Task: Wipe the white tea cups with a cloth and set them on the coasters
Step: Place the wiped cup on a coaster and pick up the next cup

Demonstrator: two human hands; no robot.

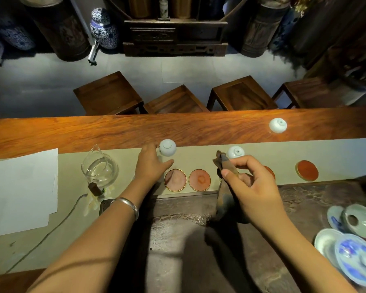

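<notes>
Brown cloth [224, 166] is pinched by the right hand [249, 185]; the upturned cup [167, 147], reached by the left hand's [151, 163] loose fingers, should be gripped gently.

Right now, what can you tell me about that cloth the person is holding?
The cloth is dark brown and looks soft and rumpled. The right hand pinches it between thumb and fingers, so its upper end sticks up in a crumpled peak while the rest hangs down in a narrow fold towards the dark carved tea tray. It is in front of an upside-down white tea cup, which it does not appear to touch.
</notes>
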